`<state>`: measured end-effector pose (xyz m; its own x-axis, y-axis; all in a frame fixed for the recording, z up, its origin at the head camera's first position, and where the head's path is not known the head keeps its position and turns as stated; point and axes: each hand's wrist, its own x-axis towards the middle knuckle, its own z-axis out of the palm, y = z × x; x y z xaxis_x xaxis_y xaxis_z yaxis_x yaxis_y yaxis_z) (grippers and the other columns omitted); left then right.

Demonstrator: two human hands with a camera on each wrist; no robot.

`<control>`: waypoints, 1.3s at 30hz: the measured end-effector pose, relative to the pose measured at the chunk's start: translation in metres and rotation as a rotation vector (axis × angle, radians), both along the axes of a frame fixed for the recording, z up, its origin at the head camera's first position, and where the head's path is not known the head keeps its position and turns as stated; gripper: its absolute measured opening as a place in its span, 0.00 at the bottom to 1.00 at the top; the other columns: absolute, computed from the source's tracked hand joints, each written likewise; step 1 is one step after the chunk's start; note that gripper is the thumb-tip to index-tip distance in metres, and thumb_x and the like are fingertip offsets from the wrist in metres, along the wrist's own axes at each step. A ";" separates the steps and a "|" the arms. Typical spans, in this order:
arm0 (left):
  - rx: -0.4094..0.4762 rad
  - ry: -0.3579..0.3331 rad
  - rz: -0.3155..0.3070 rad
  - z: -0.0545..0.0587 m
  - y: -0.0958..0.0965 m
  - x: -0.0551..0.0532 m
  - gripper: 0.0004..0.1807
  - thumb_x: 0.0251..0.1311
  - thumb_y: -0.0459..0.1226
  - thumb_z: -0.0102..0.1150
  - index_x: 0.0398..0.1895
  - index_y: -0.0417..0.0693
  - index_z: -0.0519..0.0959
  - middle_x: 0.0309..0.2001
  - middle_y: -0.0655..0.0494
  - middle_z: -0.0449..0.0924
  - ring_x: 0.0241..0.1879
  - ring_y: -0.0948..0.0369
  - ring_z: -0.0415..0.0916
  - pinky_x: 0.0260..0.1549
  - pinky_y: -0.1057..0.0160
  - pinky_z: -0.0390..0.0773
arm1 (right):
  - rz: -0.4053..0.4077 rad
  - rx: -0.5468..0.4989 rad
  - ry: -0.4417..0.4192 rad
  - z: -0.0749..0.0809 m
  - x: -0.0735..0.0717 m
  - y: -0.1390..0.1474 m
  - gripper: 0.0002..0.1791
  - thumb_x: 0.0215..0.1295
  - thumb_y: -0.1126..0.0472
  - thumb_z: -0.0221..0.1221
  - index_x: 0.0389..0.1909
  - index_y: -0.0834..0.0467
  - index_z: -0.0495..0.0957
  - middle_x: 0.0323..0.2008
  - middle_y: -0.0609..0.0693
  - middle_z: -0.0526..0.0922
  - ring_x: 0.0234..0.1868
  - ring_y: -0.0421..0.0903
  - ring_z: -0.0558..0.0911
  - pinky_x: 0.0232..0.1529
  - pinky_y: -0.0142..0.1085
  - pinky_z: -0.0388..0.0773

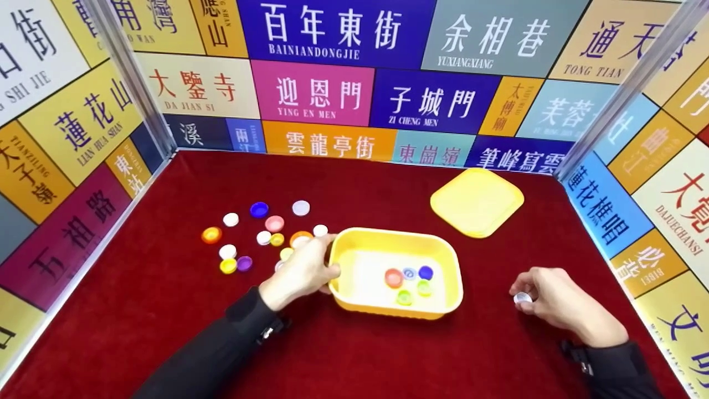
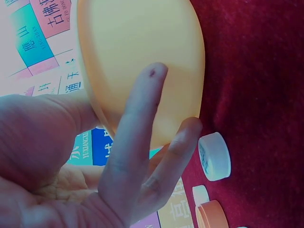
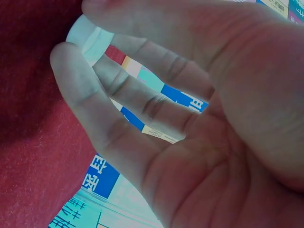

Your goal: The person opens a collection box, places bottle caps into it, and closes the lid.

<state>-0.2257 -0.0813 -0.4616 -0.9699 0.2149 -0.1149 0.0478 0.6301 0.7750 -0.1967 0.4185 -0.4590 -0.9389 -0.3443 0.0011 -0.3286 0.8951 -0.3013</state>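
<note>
My left hand grips the left end of a yellow plastic box. Its thumb is at the rim, and in the left wrist view the fingers lie along the outer wall. Inside the box are several bottle caps, among them a red one, a dark blue one and a green one. Farther right, my right hand pinches a white bottle cap between thumb and fingertips, low over the red cloth.
Loose caps lie to the left of the box, including an orange one, a blue one and a purple one. A yellow lid lies flat behind the box, to the right. Printed panels wall in the red-covered table.
</note>
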 end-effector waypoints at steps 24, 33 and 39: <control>0.024 0.019 -0.016 0.000 0.000 0.001 0.39 0.71 0.29 0.72 0.86 0.44 0.74 0.63 0.37 0.87 0.27 0.56 0.94 0.27 0.55 0.95 | 0.107 -0.042 0.206 0.021 -0.006 -0.028 0.10 0.60 0.72 0.79 0.39 0.55 0.96 0.32 0.44 0.89 0.33 0.45 0.86 0.36 0.34 0.84; 0.030 0.010 -0.005 -0.001 0.000 0.000 0.39 0.72 0.29 0.72 0.86 0.46 0.74 0.63 0.36 0.85 0.26 0.56 0.93 0.27 0.55 0.95 | 0.186 -0.084 0.288 0.045 -0.018 -0.065 0.11 0.63 0.72 0.79 0.44 0.56 0.97 0.38 0.49 0.92 0.37 0.48 0.88 0.40 0.39 0.89; 0.034 0.005 -0.008 -0.002 0.000 0.000 0.39 0.72 0.29 0.72 0.86 0.44 0.74 0.64 0.35 0.85 0.27 0.56 0.93 0.28 0.53 0.95 | 0.180 -0.112 0.266 0.057 -0.025 -0.094 0.09 0.67 0.68 0.80 0.46 0.56 0.97 0.38 0.50 0.91 0.38 0.46 0.87 0.41 0.39 0.90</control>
<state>-0.2255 -0.0809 -0.4635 -0.9686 0.2266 -0.1025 0.0568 0.6028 0.7959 -0.2215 0.3240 -0.4020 -0.8250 -0.4881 0.2848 -0.5583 0.7821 -0.2768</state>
